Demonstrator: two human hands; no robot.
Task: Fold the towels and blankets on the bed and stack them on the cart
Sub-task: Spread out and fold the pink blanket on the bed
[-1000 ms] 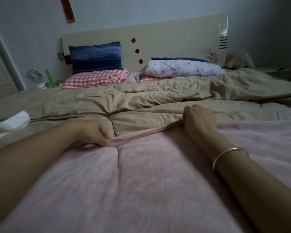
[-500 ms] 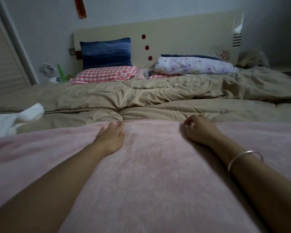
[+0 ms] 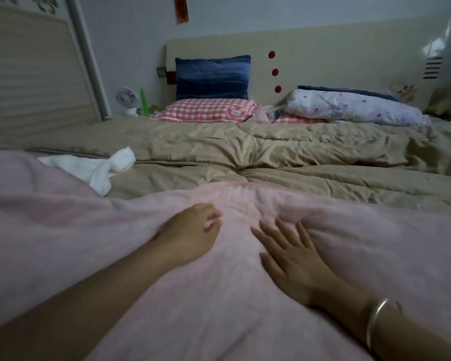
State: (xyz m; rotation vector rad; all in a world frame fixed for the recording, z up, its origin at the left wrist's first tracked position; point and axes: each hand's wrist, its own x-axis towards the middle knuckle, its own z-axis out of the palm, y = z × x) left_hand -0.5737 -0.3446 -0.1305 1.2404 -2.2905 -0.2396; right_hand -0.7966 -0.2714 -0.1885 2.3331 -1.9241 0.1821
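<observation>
My left hand [image 3: 193, 235] and right hand [image 3: 289, 254] both lie on the pink blanket [image 3: 375, 230], near each other around its middle. The right is flat, fingers spread wide, pressing the fleece down; I judge this smooths it so the next fold comes out even. The left rests with fingers loosely bent, gripping nothing as far as the blur lets me tell. The blanket lies over the tan comforter [image 3: 297, 152] on the bed, not folded small yet. A white towel [image 3: 99, 168] sits crumpled at its far left edge. No cart is in view.
</observation>
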